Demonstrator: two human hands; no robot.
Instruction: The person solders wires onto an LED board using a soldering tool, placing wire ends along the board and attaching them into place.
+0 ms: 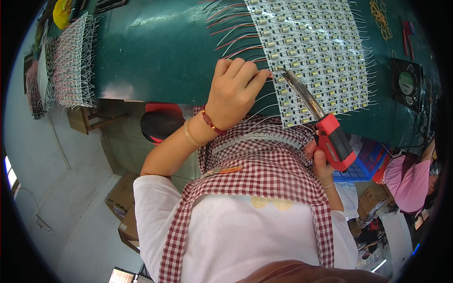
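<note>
A large sheet of white LED boards (321, 61) lies on the green table, with rows of small yellowish chips and thin wires out of both sides. At its left edge my left hand (234, 89) is closed in a pinch, apparently on a thin red wire whose end shows at the fingertips. My right hand (322, 166) grips the red and black handle of a soldering iron (306, 98). The iron's metal barrel slants up and left over the sheet. Its bent tip is at the boards' left edge, just right of my left fingertips.
Wired boards (75, 61) hang over the green table's (155, 52) left end. To the right are a black fan (406, 84), red-handled pliers (407, 40) and rubber bands (380, 19). A blue crate (365, 162) stands below the table edge, near a person in pink (408, 181).
</note>
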